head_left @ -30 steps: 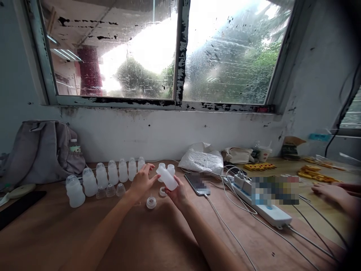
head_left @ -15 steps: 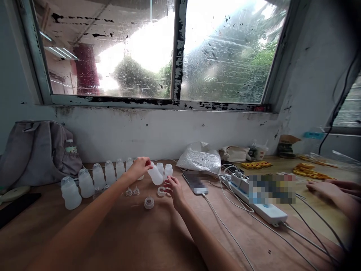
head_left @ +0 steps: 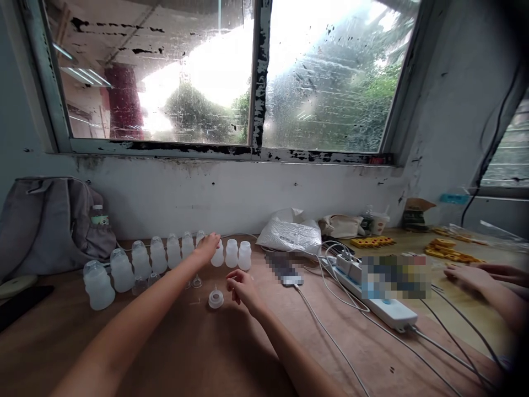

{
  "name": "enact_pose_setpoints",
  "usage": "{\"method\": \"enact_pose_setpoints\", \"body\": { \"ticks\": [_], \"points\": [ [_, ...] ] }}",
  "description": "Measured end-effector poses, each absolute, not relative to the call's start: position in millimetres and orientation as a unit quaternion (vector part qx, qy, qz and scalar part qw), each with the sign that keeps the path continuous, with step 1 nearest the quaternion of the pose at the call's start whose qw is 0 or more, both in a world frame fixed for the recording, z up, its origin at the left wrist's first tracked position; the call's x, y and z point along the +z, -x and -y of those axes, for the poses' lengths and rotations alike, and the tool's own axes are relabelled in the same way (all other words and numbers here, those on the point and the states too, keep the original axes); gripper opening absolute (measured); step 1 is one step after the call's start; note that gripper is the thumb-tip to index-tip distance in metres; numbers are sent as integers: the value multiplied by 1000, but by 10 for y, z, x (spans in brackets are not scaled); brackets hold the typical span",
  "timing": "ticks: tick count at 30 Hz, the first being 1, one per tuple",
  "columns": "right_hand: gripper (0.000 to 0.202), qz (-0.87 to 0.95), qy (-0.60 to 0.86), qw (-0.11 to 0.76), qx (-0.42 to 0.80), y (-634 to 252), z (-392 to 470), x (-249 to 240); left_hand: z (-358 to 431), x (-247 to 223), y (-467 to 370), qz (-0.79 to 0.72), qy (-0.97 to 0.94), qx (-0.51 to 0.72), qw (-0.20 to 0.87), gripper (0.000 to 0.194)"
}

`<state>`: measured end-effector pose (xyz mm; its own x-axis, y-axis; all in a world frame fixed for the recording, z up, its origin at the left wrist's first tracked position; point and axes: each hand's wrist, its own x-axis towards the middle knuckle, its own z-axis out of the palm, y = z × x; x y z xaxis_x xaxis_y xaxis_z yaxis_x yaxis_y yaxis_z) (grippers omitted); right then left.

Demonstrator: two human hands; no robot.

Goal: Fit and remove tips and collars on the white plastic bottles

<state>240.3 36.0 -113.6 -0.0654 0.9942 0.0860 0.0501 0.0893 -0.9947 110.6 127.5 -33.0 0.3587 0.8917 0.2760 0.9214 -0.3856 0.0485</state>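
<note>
My left hand point(head_left: 208, 246) reaches to the row by the wall, its fingers closed at the neck of an upright, uncapped frosted baby bottle point(head_left: 217, 257). Two more open baby bottles point(head_left: 238, 256) stand just to the right of it. My right hand point(head_left: 243, 289) is low over the table with curled fingers; whatever is in them is hidden. Left of it lies a white bottle collar with a clear nipple point(head_left: 215, 299). Another clear nipple point(head_left: 197, 282) sits beside my left forearm. Several capped baby bottles point(head_left: 140, 259) line up on the left.
At left are a grey backpack point(head_left: 53, 226) and a dark flat object point(head_left: 25, 306). A silver padded bag point(head_left: 291, 234), a phone point(head_left: 285, 270), and a white power strip point(head_left: 390, 311) with cables lie to the right. Another person's hands point(head_left: 475, 281) are at the far right near yellow parts point(head_left: 450, 252).
My left hand has brought the tilted bottle left and upright, into the row with the other open ones. My right hand has moved slightly left and down, its fingers curling, covering the loose collars.
</note>
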Motion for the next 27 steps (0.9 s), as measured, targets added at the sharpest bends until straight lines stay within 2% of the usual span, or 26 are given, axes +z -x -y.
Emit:
{"method": "enact_pose_setpoints", "body": {
  "ticks": [3,7,12,15,18,24,27],
  "points": [
    [11,569,487,451,486,-2387,-360,-1187,-1341,-361,-1167,555,821,-123,54,14],
    [24,592,494,392,502,-2368,-334,-1245,-1400,-384,-1217,559,820,-117,45,16],
    [31,629,484,351,497,-2339,-284,-1271,-1412,-402,-1216,564,817,-116,34,27],
    [33,647,476,339,490,-2336,-290,-1293,-1392,-403,-1185,561,817,-130,35,18],
    [34,659,471,325,488,-2353,-311,-1326,-1339,-389,-1154,563,811,-151,35,17],
    [42,677,478,303,470,-2380,-292,-1338,-1030,-381,-1070,578,786,-219,32,28],
    [37,696,494,307,422,-2361,-267,-1328,-796,-473,-987,568,799,-197,-19,33]
  ]
}}
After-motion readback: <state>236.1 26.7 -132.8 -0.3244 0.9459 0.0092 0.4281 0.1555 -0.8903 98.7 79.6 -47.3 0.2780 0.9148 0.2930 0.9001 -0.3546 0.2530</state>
